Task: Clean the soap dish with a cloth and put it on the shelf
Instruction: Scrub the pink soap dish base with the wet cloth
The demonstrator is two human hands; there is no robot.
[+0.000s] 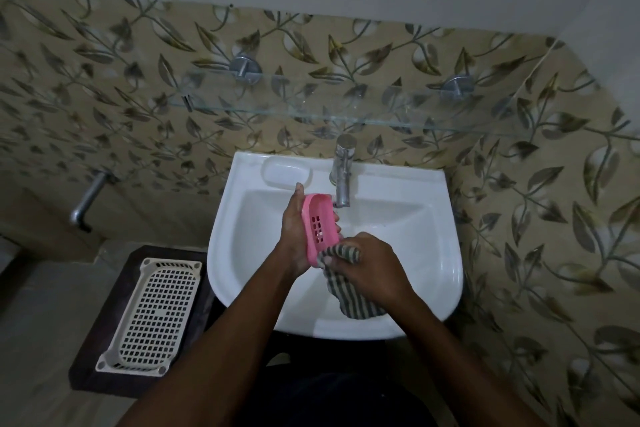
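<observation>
A pink soap dish (318,225) with slots in its bottom is held over the white sink (433,253). My left hand (294,236) grips it from the left side, inner face turned toward me. My right hand (370,263) clutches a striped cloth (349,295) and presses it against the near end of the dish; the rest of the cloth hangs down into the basin. A glass shelf (346,111) on two metal brackets runs along the tiled wall above the sink.
A chrome tap (342,170) stands at the back of the sink, just right of the dish. A moulded soap recess (286,174) lies left of it. A cream perforated tray (156,315) rests on a dark stand at lower left. A metal pipe (88,198) juts from the left wall.
</observation>
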